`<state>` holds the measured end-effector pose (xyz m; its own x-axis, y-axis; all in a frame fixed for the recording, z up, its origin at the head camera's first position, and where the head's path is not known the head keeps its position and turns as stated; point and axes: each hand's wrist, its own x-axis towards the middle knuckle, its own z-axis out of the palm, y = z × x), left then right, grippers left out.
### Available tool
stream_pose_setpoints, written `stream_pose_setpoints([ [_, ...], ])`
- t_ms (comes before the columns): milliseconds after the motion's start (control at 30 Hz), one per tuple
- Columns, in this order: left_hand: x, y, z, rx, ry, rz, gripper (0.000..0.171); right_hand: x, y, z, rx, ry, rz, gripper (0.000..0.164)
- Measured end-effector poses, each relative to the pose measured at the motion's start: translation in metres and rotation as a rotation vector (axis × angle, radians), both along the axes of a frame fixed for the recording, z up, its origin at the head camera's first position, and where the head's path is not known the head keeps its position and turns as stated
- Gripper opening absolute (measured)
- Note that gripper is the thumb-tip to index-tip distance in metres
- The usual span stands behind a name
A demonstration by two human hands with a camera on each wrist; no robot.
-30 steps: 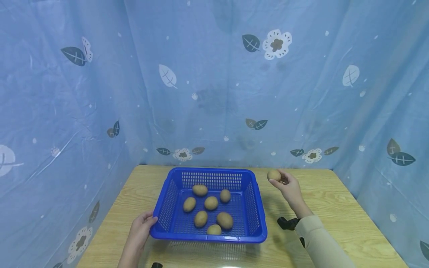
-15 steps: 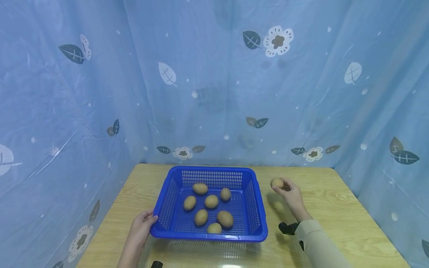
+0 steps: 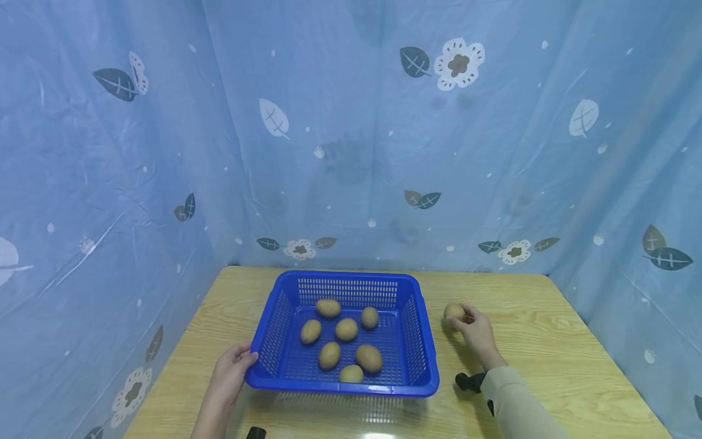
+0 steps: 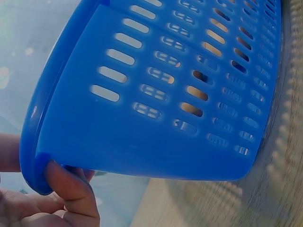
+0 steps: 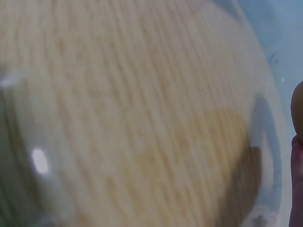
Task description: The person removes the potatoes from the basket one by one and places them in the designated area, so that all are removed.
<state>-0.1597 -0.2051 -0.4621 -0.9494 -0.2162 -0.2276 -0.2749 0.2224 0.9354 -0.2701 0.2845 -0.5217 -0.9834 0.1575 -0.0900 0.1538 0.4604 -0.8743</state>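
Observation:
A blue plastic basket (image 3: 341, 388) with slotted walls holds several potatoes (image 3: 346, 329) lying apart on its bottom. My left hand (image 3: 227, 373) grips the basket's rim at the left front corner. In the left wrist view the thumb (image 4: 71, 187) presses on the outer side of the rim (image 4: 35, 118). To the right of the basket, my right hand (image 3: 477, 332) holds one potato (image 3: 454, 313) between thumb and fingers, low over the table. Whether that potato touches the wood cannot be told. Only a sliver of it, a held potato (image 5: 298, 111), shows at the right wrist view's edge.
The wood-grain table (image 3: 548, 353) runs back to a blue curtain (image 3: 340, 122) with leaf and flower prints, which also closes off both sides. A black wrist mount (image 3: 469, 382) sits under the right sleeve (image 3: 521, 402).
My right hand has come down and nearer with its potato, from above the table's far part to low beside the basket. The left hand and the basket stay put.

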Motion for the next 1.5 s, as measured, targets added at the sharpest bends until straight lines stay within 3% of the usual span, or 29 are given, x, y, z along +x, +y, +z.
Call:
stream_pose_setpoints([
  [667, 0.0, 0.0, -0.001, 0.016, 0.002, 0.008, 0.042, 0.005, 0.001, -0.011, -0.014, 0.001, 0.035, 0.072],
  [1067, 0.001, 0.001, 0.0, 0.009, -0.01, 0.013, 0.042, 0.004, 0.003, -0.014, 0.074, -0.002, 0.049, 0.073],
  [1500, 0.001, 0.001, 0.0, 0.003, -0.005, 0.014, 0.041, 0.001, 0.005, -0.015, 0.079, -0.019, 0.073, 0.075],
])
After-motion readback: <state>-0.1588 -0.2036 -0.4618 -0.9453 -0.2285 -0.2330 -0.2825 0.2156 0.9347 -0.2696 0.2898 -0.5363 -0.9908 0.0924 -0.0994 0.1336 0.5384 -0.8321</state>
